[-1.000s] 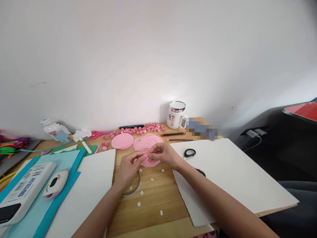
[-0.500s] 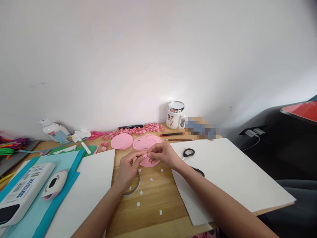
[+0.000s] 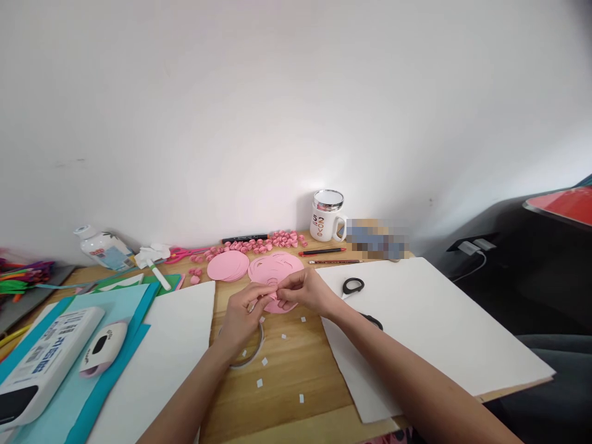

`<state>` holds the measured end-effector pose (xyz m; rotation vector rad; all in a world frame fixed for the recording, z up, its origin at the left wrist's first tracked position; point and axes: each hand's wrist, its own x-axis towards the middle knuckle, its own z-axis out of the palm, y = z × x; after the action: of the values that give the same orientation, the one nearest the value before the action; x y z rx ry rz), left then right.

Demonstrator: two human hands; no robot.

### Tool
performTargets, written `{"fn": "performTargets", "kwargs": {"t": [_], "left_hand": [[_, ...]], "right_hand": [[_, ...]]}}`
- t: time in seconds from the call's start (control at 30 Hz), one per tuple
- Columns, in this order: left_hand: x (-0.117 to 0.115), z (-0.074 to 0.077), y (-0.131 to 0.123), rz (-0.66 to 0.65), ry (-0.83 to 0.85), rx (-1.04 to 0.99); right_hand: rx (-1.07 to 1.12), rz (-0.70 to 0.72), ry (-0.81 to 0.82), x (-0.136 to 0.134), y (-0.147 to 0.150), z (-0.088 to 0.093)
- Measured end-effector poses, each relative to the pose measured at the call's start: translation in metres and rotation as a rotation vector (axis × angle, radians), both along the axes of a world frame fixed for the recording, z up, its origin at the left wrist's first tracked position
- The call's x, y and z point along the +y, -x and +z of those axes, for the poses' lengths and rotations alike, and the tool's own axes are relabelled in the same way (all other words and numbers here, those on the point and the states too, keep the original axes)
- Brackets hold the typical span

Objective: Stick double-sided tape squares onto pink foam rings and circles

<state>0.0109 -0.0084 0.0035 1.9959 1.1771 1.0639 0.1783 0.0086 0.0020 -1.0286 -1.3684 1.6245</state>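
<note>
My left hand (image 3: pixel 247 306) and my right hand (image 3: pixel 303 290) meet at their fingertips above the wooden table. Both are closed in a pinch on a small piece of pink paper (image 3: pixel 274 296), mostly covered by the fingers. Just behind and under them lie pink paper spirals (image 3: pixel 282 264), cut into curving strips. A stack of pink paper discs (image 3: pixel 226 265) sits to their left. Many small rolled pink paper roses (image 3: pixel 259 245) are heaped along the wall. A roll of tape (image 3: pixel 259 353) lies partly hidden below my left hand, with several small white squares (image 3: pixel 259 383) scattered nearby.
White sheets (image 3: pixel 444 327) flank the work area, with black-handled scissors (image 3: pixel 353 286) on the right one. A lidded mug (image 3: pixel 327 219), pens (image 3: pixel 324 251) and a black marker (image 3: pixel 245 238) stand or lie at the back. Left are blue sheets (image 3: pixel 124 345), a white box (image 3: pixel 50 357) and a bottle (image 3: pixel 104 248).
Both hands stay together in nearly the same place, with slight finger movement around the pink paper. The whole view has shifted very slightly.
</note>
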Motion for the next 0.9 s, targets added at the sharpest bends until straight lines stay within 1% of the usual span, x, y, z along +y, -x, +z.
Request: {"fn": "performTargets", "kwargs": {"t": [0.33, 0.43, 0.67, 0.9], "left_hand": [[-0.0016, 0.0027, -0.0005, 0.023, 0.021, -0.035], [-0.0012, 0.0024, -0.0001, 0.011, 0.026, -0.022], [-0.0007, -0.0028, 0.0000, -0.034, -0.045, 0.034], [-0.0006, -0.0020, 0.0006, -0.024, -0.001, 0.020]], "right_hand": [[0.036, 0.032, 0.026, 0.0016, -0.0035, -0.0027], [0.036, 0.033, 0.026, 0.0013, -0.0032, -0.0030], [0.004, 0.009, 0.016, 0.0014, -0.0011, -0.0040], [0.023, 0.019, 0.028, 0.0015, -0.0028, -0.0037]]}}
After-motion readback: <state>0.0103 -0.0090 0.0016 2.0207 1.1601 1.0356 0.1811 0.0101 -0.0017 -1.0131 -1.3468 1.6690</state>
